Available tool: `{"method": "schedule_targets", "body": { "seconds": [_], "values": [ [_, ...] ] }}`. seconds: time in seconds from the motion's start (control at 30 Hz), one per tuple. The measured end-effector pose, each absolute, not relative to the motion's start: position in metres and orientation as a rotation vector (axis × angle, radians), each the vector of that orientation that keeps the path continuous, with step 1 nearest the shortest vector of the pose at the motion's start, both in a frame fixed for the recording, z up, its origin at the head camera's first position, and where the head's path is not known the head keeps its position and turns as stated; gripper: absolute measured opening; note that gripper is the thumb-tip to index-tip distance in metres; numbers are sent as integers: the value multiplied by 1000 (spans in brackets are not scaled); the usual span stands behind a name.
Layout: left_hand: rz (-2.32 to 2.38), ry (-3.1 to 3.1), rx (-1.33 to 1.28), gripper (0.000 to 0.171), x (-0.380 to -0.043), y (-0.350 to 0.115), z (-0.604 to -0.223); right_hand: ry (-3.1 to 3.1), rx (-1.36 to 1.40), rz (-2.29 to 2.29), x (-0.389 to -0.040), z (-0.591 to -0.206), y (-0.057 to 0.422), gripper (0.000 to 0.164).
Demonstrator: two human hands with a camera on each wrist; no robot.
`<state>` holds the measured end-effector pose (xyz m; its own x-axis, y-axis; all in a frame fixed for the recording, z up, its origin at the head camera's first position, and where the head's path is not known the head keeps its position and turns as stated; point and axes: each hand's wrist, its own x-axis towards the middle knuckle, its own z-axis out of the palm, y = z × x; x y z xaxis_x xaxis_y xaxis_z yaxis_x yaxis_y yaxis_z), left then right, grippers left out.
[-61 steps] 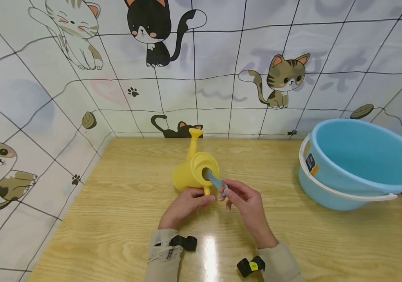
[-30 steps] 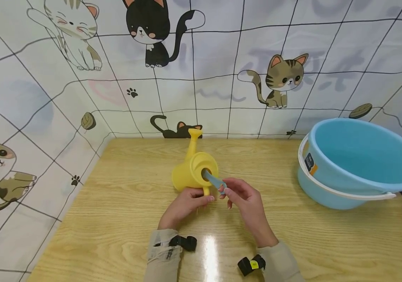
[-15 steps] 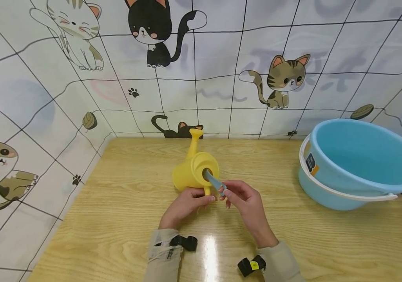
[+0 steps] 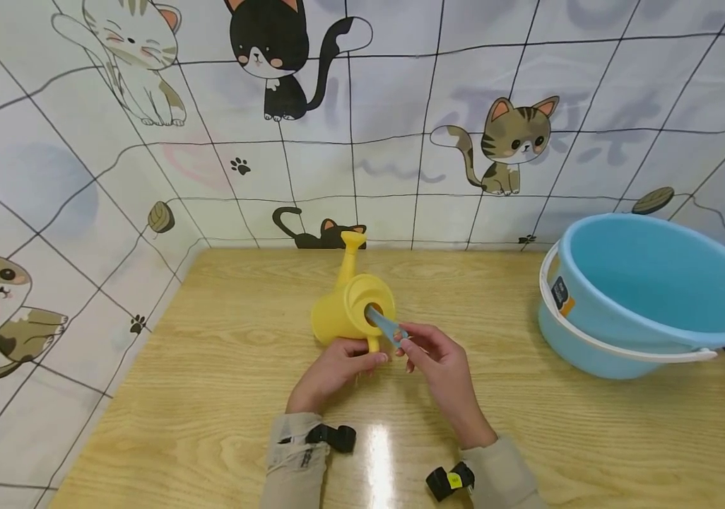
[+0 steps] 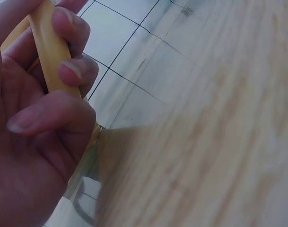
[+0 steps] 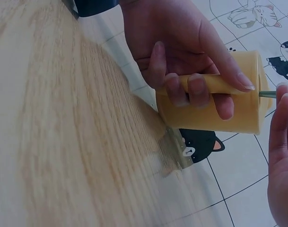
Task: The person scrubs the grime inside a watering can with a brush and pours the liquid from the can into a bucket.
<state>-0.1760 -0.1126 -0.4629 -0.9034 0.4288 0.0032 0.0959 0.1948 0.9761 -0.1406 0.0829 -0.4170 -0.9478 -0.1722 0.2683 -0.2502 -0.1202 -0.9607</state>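
Left hand [image 4: 340, 367] — fingers curled round handle [image 5: 51, 52] of yellow plastic watering can [image 4: 340, 314], grip plain only in wrist views. Right hand [image 4: 441, 360] pinches slim blue tool [image 4: 388, 327], far end inside can. Round light-blue plastic bucket [image 4: 655, 272] right of can — head view only.

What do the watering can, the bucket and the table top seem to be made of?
Watering can: likely plastic, smooth with a soft sheen; the yellow is even out to the spout.
Bucket: probably plastic, smooth and satin-looking, evenly blue inside and out.
Table top: wood or printed laminate, I can't tell which; grain shows, and the bright glare suggests a glossy finish.
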Motion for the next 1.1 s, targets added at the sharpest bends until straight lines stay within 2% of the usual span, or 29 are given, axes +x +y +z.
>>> {"method": "schedule_targets", "body": {
  "seconds": [0.27, 0.57, 1.1],
  "values": [
    [1761, 2182, 479, 40, -176, -112, -457, -2079, 469, 2220, -138, -409, 80, 27],
    [1763, 2157, 508, 35, -166, -112, -432, -2098, 482, 2204, -137, -408, 82, 28],
    [1738, 2179, 527, 32, -165, -112, -429, -2052, 620, 2206, -142, -419, 87, 22]
  ]
}}
